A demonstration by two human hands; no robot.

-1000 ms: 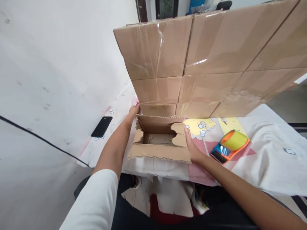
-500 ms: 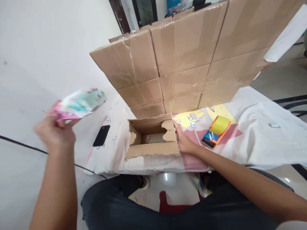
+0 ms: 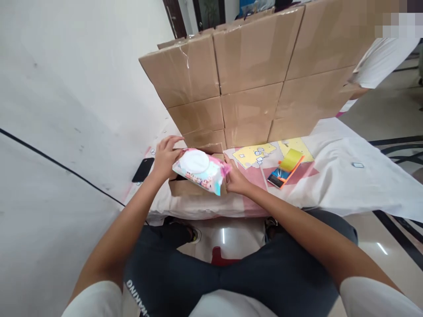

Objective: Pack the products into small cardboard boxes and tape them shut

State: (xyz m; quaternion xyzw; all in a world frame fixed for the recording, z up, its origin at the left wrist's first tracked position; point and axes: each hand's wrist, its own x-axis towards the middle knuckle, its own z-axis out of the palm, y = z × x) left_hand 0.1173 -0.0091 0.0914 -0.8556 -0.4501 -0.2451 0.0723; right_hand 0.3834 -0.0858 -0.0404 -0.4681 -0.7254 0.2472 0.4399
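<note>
A pack of wet wipes [image 3: 211, 171], pink, white and pale blue with a round white lid, is tilted over the small open cardboard box [image 3: 187, 188]. My left hand [image 3: 166, 159] is at the pack's left end, thumb and fingers closed about its edge, with some fingers raised. At the other end, my right hand [image 3: 236, 177] closes on the pink crimped end, beside the box's right wall. The pack covers most of the box's opening, so the inside is largely hidden.
A wall of taped cardboard boxes [image 3: 251, 57] stands behind. A black phone [image 3: 143, 170] lies at left, and a tape dispenser with yellow tape [image 3: 287, 168] at right on the patterned cloth [image 3: 343, 176]. A person's white sleeve [image 3: 385, 61] shows beyond the boxes.
My left hand has brought the wipes pack from the far left to above the small box. My right hand has gone from the box's side to the pack's end. The view has shifted slightly.
</note>
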